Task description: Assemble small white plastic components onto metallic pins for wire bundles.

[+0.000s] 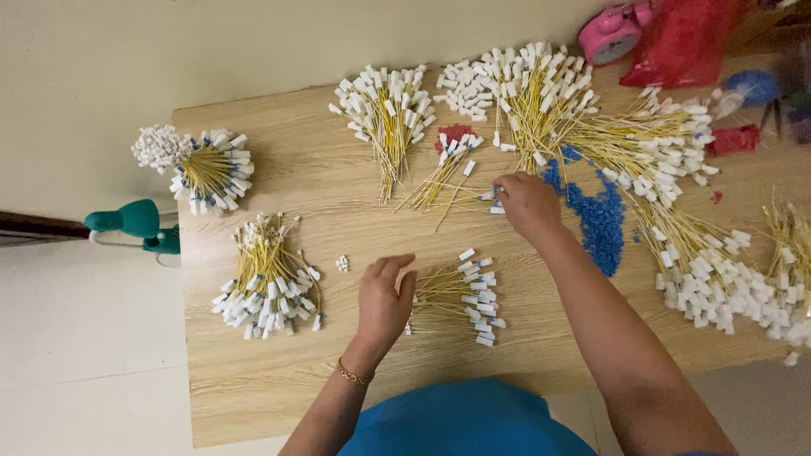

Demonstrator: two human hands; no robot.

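Looking down, I see my left hand [384,302] resting on the wooden table [253,397], fingers loosely apart, its edge touching the near bundle [456,297] of yellow wires with white connectors at their ends. My right hand [526,203] reaches further out, fingertips [500,192] pinched together on a small white connector [492,203] at the end of a loose wire, just beside a heap of blue beads [596,219]. More wire bundles fan across the table: one [269,279] left of my left hand, another [387,118] near the far edge. A pink clock [610,34] stands beyond them.
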